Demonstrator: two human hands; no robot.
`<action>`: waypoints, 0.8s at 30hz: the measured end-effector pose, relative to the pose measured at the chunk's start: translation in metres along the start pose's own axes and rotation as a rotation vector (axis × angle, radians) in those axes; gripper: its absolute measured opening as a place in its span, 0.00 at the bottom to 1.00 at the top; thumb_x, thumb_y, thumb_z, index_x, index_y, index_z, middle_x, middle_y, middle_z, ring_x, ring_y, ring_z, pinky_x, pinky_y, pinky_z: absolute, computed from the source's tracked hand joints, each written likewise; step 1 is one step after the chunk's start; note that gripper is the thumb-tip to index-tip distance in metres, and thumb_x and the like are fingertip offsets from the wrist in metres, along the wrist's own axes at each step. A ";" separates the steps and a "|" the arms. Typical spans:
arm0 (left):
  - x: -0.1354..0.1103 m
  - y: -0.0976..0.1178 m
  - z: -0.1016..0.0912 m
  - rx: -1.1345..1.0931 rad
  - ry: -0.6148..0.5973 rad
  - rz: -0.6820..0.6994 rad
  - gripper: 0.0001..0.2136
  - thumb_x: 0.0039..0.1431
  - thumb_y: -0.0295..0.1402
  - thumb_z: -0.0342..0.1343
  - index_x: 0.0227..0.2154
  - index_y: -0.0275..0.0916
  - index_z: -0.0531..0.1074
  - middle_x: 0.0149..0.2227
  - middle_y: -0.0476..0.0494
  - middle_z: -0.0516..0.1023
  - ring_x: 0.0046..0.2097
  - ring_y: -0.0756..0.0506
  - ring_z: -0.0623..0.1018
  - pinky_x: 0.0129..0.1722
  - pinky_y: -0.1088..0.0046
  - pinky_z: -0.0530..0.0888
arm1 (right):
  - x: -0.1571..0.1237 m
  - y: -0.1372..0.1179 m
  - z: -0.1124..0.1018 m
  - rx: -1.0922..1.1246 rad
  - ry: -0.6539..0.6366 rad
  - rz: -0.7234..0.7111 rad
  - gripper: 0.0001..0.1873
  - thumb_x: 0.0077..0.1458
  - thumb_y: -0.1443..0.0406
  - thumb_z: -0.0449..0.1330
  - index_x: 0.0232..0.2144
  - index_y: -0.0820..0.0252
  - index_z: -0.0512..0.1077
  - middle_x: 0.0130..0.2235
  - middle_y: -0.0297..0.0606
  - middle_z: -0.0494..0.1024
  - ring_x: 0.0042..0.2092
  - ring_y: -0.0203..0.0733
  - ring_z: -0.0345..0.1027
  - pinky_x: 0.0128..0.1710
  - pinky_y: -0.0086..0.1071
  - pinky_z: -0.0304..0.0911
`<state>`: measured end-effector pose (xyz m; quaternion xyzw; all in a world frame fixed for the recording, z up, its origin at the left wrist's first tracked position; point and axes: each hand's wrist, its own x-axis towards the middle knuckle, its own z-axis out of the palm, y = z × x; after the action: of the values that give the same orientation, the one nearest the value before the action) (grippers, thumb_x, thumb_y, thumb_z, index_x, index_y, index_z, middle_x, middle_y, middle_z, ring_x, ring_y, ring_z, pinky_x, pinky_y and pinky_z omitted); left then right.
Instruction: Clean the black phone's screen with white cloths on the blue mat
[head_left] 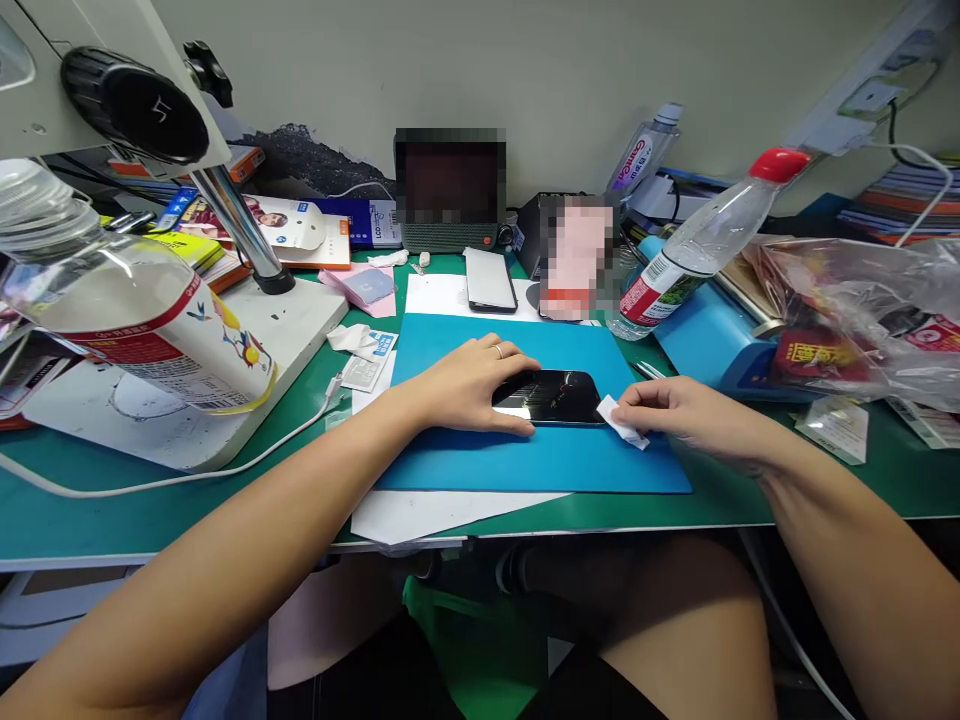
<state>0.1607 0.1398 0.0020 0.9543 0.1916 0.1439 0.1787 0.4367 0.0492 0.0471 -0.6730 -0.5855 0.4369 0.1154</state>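
Observation:
A black smartphone lies on the blue mat, its glossy face up with light reflected in it. My left hand grips the phone's left part, thumb along the near edge and fingers over the far edge. Between the thumb and fingers of my right hand is a folded white wipe, touching the phone's right end. Behind the mat, another phone with a pale face rests on white paper.
A large bottle stands at the left on a white microscope base. A white cable crosses the green table. To the right are a red-capped bottle, a blue holder and a plastic bag.

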 end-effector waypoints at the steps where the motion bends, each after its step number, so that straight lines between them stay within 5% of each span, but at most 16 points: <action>1: 0.000 0.000 0.000 0.004 0.000 0.001 0.36 0.57 0.56 0.62 0.61 0.37 0.66 0.57 0.36 0.74 0.52 0.38 0.70 0.52 0.61 0.67 | 0.000 0.000 0.001 -0.003 0.006 0.000 0.21 0.45 0.47 0.68 0.22 0.58 0.74 0.25 0.34 0.74 0.29 0.39 0.63 0.32 0.33 0.58; 24: 0.002 0.001 -0.001 -0.071 0.009 -0.015 0.31 0.57 0.48 0.64 0.59 0.38 0.67 0.54 0.39 0.76 0.50 0.38 0.70 0.51 0.60 0.68 | 0.010 -0.010 0.003 -0.149 0.160 -0.058 0.21 0.50 0.46 0.60 0.22 0.57 0.71 0.24 0.34 0.73 0.27 0.38 0.62 0.28 0.33 0.56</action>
<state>0.1629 0.1400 0.0034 0.9451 0.1945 0.1537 0.2129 0.4272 0.0604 0.0475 -0.6952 -0.6245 0.3335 0.1243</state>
